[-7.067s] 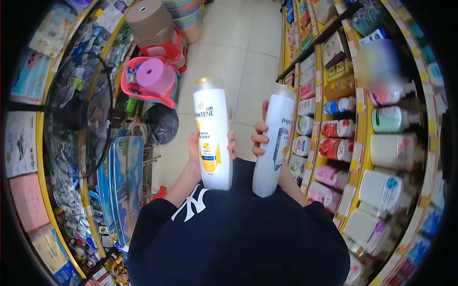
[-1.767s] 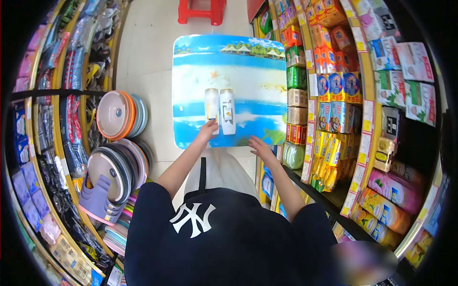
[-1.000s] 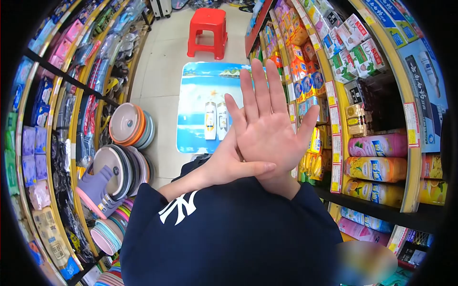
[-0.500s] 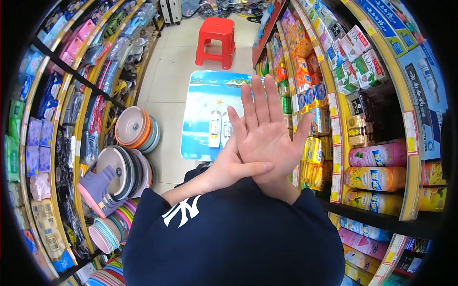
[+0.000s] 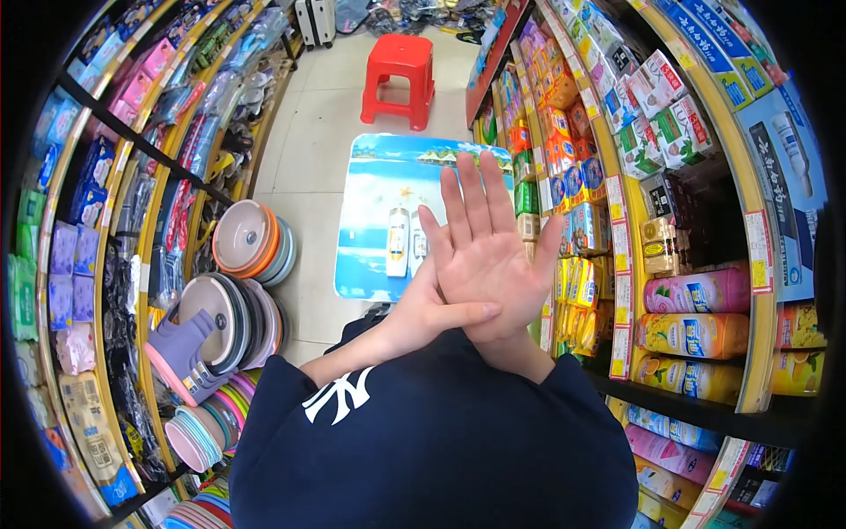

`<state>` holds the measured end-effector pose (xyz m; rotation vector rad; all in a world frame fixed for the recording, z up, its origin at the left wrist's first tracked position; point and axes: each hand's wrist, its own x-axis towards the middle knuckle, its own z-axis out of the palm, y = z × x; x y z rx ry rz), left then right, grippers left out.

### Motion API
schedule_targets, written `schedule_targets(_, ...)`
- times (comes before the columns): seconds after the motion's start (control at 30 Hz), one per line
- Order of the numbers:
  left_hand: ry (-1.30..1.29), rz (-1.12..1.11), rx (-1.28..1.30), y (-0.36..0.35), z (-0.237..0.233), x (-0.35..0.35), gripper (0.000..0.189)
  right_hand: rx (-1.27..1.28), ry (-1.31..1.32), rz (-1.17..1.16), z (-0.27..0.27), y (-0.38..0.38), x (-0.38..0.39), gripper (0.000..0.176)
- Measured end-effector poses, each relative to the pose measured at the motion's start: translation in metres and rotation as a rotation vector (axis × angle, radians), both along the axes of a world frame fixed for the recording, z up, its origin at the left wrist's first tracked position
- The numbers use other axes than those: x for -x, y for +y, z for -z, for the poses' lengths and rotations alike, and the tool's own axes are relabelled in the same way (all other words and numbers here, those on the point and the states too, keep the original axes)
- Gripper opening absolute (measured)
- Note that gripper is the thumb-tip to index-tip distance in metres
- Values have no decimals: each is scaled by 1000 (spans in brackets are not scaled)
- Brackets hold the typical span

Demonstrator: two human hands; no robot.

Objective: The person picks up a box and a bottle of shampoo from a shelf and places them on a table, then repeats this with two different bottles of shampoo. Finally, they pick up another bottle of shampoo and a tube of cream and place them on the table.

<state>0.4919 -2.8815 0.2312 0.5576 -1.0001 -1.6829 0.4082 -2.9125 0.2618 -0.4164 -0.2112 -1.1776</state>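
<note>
My right hand [image 5: 493, 269] is raised, palm toward me, with its fingers stretched up and slightly apart and its thumb out to the right. It holds nothing. Coming from the left, my left hand [image 5: 421, 309] wraps round the heel of the right hand. Its thumb lies across the base of that palm, while its other fingers are hidden behind. Beyond the hands is a blue table [image 5: 366, 212] with a beach picture. A white and yellow bottle [image 5: 397, 242] lies or is pictured on it, beside a second one partly covered by my hands.
A red stool [image 5: 400, 62] stands beyond the table. Stacked basins [image 5: 242, 238] and a purple and pink plastic item [image 5: 187, 348] are at the left shelves. Packed shelves flank both sides, with bottles [image 5: 692, 333] at the right. A suitcase [image 5: 315, 22] stands far back.
My right hand has moved slightly down and left, with its fingers a little lower in view. My left hand keeps its hold round the base of it.
</note>
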Motion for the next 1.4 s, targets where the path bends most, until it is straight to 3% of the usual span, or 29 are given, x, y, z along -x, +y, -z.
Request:
schedule_targets(0.2, 48, 43, -73, -7, 3, -6, 84, -34, 17, 15, 2, -5, 0, 67)
schedule_targets(0.3, 350, 26, -50, -18, 8, -13, 70, -64, 15, 54, -2, -9, 9, 65)
schedule_targets(0.4, 790, 114, -210, -27, 7, -30, 67, -31, -17, 182, -3, -17, 22, 64)
schedule_targets(0.53, 938, 49, -220, -32, 9, -42, 78, -64, -25, 243, 3, -28, 35, 62)
schedule_targets(0.7, 946, 58, -210, -37, 13, -47, 81, -141, -81, 199, 15, -35, 36, 65)
schedule_targets(0.73, 942, 59, -207, -38, 14, -49, 81, -205, -41, 225, 13, -34, 34, 58)
schedule_targets(0.8, 892, 13, -231, -40, 17, -52, 72, -332, 40, 276, 6, -33, 29, 50)
schedule_targets(0.87, 818, -39, -184, -46, 29, -59, 58, -36, 10, 116, 36, -45, 42, 39)
schedule_targets(0.9, 769, -68, -126, -51, 41, -66, 50, 108, -5, 35, 48, -49, 47, 44)
schedule_targets(1.0, 718, -230, -184, -65, 52, -88, 30, -220, 179, 176, 44, -48, 40, 47)
schedule_targets(1.1, 525, -429, -291, -84, 79, -110, 24, -303, 508, 291, 104, -72, 42, 39)
schedule_targets(1.2, 257, -588, -502, -104, 153, -122, 18, -456, 1071, 270, 217, -95, 53, 27)
schedule_targets(1.27, 130, -539, -607, -106, 226, -128, 19, -611, 1329, 182, 301, -91, 68, 18)
schedule_targets(1.4, -230, -389, -840, -112, 310, -119, 33, -672, 1644, 31, 402, -80, 74, 20)
